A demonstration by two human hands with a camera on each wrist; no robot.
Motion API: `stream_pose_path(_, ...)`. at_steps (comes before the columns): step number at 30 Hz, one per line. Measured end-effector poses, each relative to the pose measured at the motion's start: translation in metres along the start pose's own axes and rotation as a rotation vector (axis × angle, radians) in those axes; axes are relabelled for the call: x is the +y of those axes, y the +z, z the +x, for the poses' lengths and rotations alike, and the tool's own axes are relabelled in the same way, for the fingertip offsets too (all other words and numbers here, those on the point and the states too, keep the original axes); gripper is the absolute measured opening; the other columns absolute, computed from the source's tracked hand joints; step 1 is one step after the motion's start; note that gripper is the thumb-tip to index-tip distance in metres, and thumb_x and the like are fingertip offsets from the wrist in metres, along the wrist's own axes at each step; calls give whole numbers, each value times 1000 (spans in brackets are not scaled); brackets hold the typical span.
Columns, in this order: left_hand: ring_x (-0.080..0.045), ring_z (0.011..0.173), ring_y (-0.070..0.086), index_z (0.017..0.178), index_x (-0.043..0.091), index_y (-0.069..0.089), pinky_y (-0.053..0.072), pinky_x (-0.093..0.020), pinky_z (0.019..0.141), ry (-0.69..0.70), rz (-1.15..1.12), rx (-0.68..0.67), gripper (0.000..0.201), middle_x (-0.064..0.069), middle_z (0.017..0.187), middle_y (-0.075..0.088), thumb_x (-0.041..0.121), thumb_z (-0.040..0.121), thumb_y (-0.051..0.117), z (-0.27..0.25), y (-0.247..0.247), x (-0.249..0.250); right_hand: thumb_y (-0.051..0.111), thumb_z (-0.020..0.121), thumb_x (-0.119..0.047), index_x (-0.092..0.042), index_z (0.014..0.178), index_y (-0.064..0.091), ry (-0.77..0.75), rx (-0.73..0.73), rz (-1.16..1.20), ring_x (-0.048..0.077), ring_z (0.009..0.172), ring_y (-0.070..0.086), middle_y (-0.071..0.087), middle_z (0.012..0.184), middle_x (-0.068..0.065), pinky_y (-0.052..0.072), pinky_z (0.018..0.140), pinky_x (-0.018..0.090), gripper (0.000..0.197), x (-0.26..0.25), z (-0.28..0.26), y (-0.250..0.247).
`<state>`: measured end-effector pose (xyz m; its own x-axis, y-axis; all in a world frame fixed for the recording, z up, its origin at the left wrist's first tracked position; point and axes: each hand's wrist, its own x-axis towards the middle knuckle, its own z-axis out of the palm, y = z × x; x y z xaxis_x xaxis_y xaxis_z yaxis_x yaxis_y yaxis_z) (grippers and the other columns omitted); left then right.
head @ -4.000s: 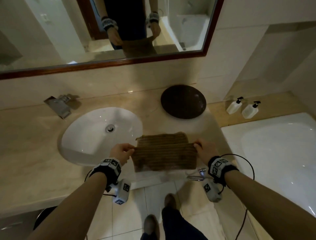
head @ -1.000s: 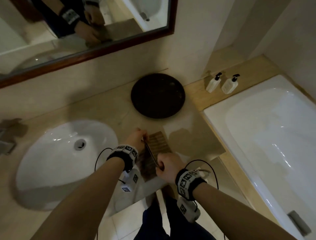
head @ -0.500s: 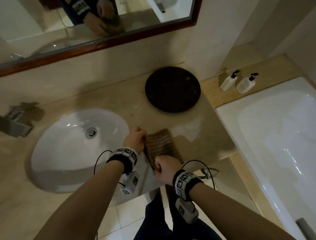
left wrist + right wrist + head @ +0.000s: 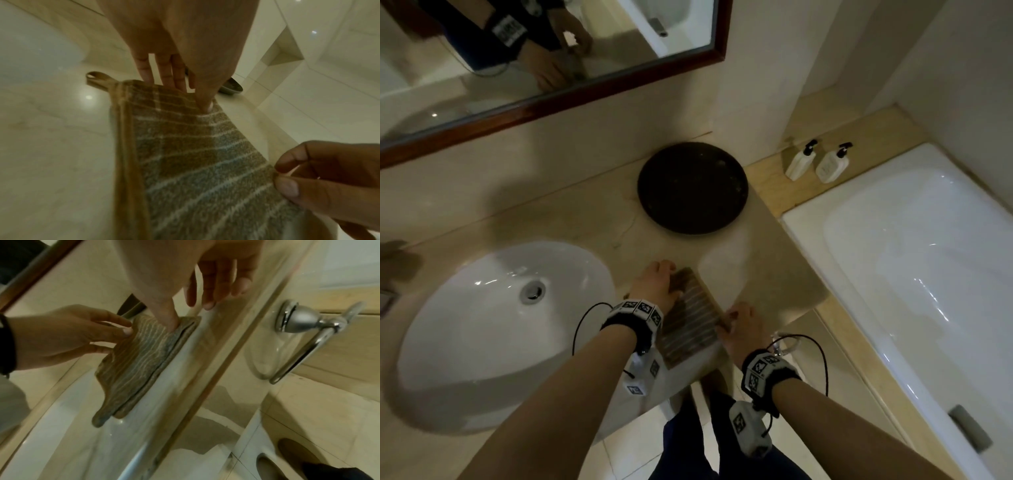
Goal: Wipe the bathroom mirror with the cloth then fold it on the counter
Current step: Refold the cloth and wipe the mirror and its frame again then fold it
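A brown striped cloth [image 4: 690, 318] lies folded into a narrow strip on the beige counter [image 4: 585, 212], just right of the sink. My left hand [image 4: 657, 284] holds its far end, with the thumb on top and the fingers at the far edge [image 4: 185, 92]. My right hand [image 4: 739, 322] pinches the cloth's right edge between thumb and forefinger [image 4: 287, 177]. In the right wrist view the cloth [image 4: 139, 361] shows stacked layers along the counter's edge, my thumb pressing into them. The wood-framed mirror [image 4: 585, 51] hangs above and reflects both hands.
A white oval sink [image 4: 482, 308] is left of the cloth. A dark round dish [image 4: 693, 186] sits behind it. Two white pump bottles [image 4: 799, 161] stand on a ledge by the white bathtub [image 4: 928, 257]. A chrome towel ring [image 4: 308, 337] hangs below the counter's front edge.
The cloth, spread wide between both hands four seconds ago, is now a narrow strip. The raised fold has come down flat and my right hand has moved to the right edge.
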<state>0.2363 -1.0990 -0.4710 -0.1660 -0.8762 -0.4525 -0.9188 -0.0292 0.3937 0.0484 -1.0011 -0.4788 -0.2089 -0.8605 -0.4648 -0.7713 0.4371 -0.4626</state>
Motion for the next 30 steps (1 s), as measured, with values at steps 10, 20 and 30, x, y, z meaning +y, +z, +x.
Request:
stream_pose_path(10,-27,102,57,112,12,60,47,-34,84,-40,131,-218,37,-10,115,60,33,84,70,21,-7,18,55,83,-43,-16,103,59,23,-171,-80,23,97,55,54,108,4,51,85,39,34,-7,3,1)
stream_pose_path(20,-33,115,54,136,8,46,46,-38,90,-388,-633,-195,55,-15,129,55,8,85,67,13,-12,-1,70,85,-13,-7,101,59,370,-103,845,21,79,66,67,92,9,58,71,35,20,-10,25,-8)
stream_pose_path(30,-32,123,53,144,19,42,43,-47,104,-402,-982,-147,84,-8,141,50,43,72,79,-5,15,-14,50,98,-30,-17,102,62,212,-14,782,27,92,62,66,96,7,50,86,43,19,-18,24,1)
